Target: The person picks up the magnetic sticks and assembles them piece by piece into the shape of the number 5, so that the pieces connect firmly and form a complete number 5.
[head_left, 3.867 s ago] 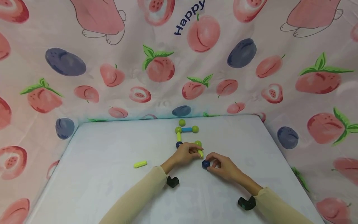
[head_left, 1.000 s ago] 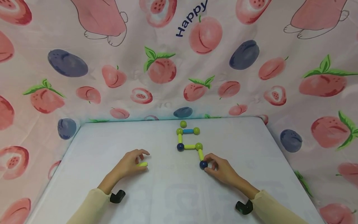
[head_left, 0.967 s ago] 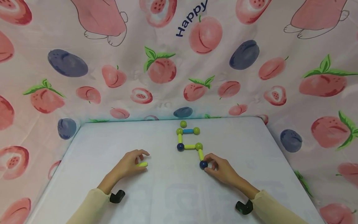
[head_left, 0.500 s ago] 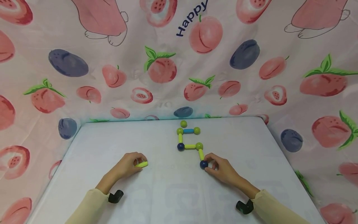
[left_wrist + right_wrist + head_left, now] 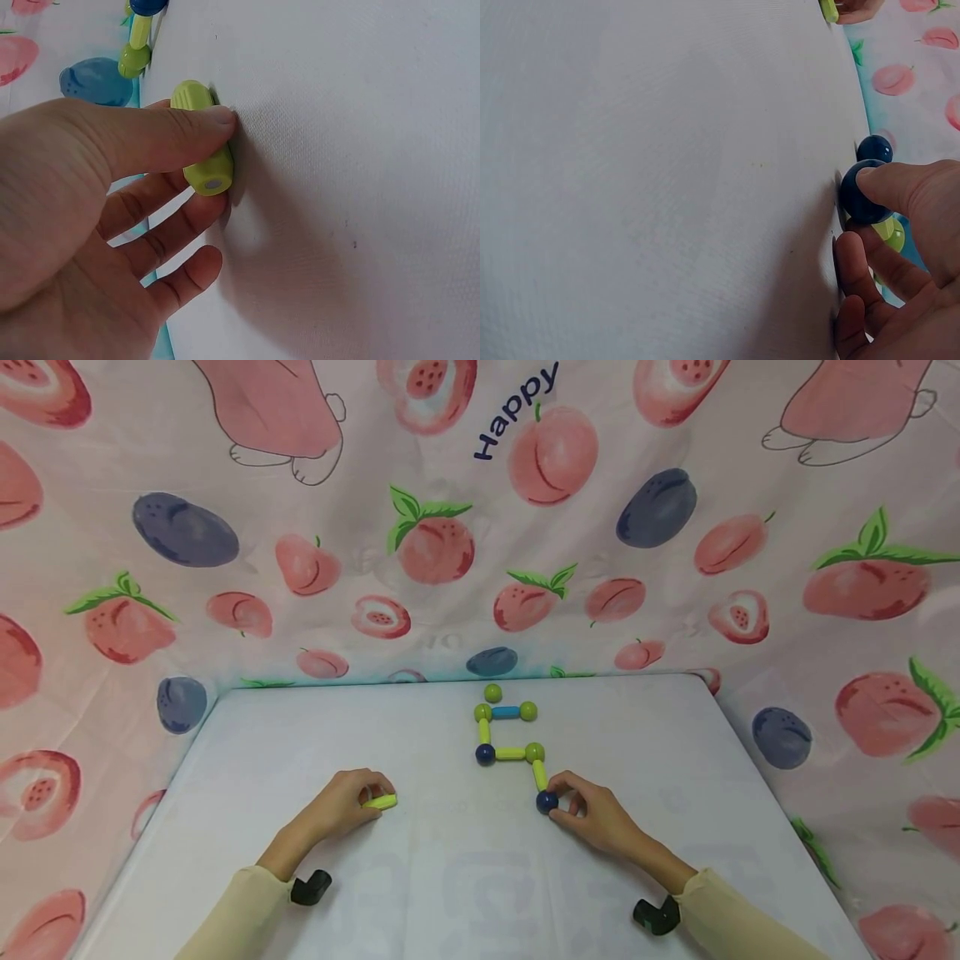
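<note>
My left hand [image 5: 347, 802] pinches a yellow-green magnetic rod [image 5: 381, 802] between thumb and fingers, left of the built shape. In the left wrist view the rod [image 5: 208, 174] shows a round metal disc in its end. My right hand [image 5: 596, 810] pinches a dark blue ball [image 5: 547, 802] at the near end of the chain. That ball meets a yellow-green rod [image 5: 540, 775], which leads up to a green ball [image 5: 534, 752]. From there another yellow-green rod [image 5: 510, 753] runs left to a second dark blue ball [image 5: 485, 754].
Beyond that, a yellow-green rod [image 5: 483, 731] reaches a green ball [image 5: 483, 712], then a blue rod [image 5: 506, 712] and a green ball [image 5: 528, 711]. A loose green ball [image 5: 492, 693] lies near the back edge of the white table [image 5: 300, 727]. Fruit-print cloth [image 5: 435, 635] hangs behind.
My left hand left the chain, moved left and closed its fingers on the loose rod. My right hand brought the dark blue ball against the lower rod's end and still holds it.
</note>
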